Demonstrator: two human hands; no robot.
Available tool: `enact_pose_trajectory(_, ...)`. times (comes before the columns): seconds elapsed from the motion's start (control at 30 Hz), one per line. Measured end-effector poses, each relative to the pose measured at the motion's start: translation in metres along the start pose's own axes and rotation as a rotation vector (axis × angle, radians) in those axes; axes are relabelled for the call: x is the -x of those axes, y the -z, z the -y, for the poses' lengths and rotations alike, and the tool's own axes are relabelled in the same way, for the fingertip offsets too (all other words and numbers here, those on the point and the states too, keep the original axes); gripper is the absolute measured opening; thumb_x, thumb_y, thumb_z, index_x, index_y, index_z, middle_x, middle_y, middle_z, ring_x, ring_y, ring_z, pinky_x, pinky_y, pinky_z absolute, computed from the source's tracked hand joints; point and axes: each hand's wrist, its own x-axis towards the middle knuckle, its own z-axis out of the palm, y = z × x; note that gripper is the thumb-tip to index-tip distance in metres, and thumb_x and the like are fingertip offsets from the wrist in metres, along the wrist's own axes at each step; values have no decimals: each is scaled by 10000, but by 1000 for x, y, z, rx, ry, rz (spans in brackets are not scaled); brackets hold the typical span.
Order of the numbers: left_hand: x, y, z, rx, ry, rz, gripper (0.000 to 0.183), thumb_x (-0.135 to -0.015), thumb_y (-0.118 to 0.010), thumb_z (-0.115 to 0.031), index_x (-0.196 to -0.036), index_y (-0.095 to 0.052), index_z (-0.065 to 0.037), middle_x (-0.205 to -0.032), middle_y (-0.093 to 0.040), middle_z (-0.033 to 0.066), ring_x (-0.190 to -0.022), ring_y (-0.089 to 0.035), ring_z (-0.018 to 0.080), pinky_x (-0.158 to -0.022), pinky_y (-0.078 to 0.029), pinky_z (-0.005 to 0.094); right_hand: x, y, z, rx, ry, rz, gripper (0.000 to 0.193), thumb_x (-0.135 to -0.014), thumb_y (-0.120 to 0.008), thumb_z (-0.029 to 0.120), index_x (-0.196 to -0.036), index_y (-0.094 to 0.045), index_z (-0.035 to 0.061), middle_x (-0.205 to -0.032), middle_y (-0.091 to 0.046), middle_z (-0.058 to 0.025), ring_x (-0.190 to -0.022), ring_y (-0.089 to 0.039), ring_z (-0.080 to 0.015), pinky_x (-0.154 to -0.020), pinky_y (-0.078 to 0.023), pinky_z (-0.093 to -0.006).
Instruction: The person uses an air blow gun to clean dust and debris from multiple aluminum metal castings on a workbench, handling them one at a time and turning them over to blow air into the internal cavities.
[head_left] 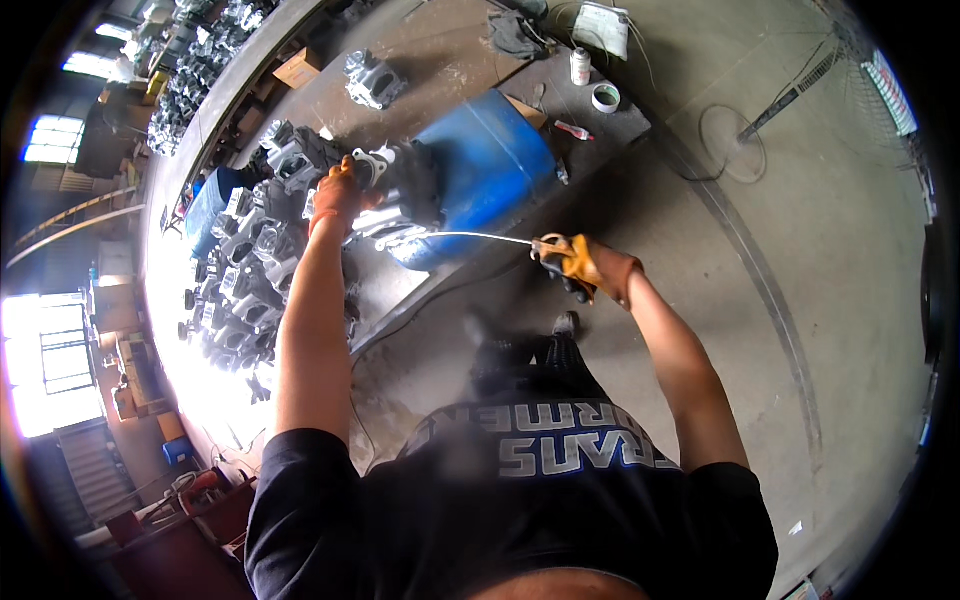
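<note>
left grip [338,197] on metal casting [408,195] | right grip [585,265] holds thin rod [480,235] | blue drum [490,150] behind

Take the blue container [490,160] as reference. To its left, heaped castings [260,235] stand close together and obstruct a low approach. The metal part [405,195] at your left grip [340,195] blocks the space just beside it. On its near side, the rod [480,235] in your right grip [583,265] crosses your path. Beyond it, bare surface [435,45] leaves passage past one lone casting [373,80]; beyond its right end, avoid the bottle [580,67] and tape roll [606,98].
</note>
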Motion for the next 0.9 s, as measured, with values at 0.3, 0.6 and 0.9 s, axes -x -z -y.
enact_pose_trajectory(0.3,-8,8,-38,248,273,30,1000,-681,-712,-617,-1417,-369,-33,-1310,-533,239,-1159,-577,337,-928,-470,423,40,-12,9,-181,38,-245,309,-907,-588,435,-821,-573,138,-616,-516,23,-472,-492,-102,-391,-364,-277)
enact_pose_trajectory(0.6,-22,-13,-13,-62,-336,-96,1050,-580,-839,-368,-1460,-317,-133,-1366,-465,183,-1186,-525,357,-929,-481,439,-16,-29,-14,-228,21,-94,205,-929,-555,336,-1064,-594,187,-662,-538,-22,-436,-478,-142,-338,-369,-307)
enact_pose_trajectory(0.9,-38,-20,-8,10,-154,-79,1029,-579,-858,-349,-1418,-325,-85,-1324,-477,229,-1126,-557,400,-956,-476,407,-96,24,-50,176,43,-37,240,-813,-675,163,-1022,-577,100,-809,-613,-33,-713,-598,-197,-646,-524,-418)
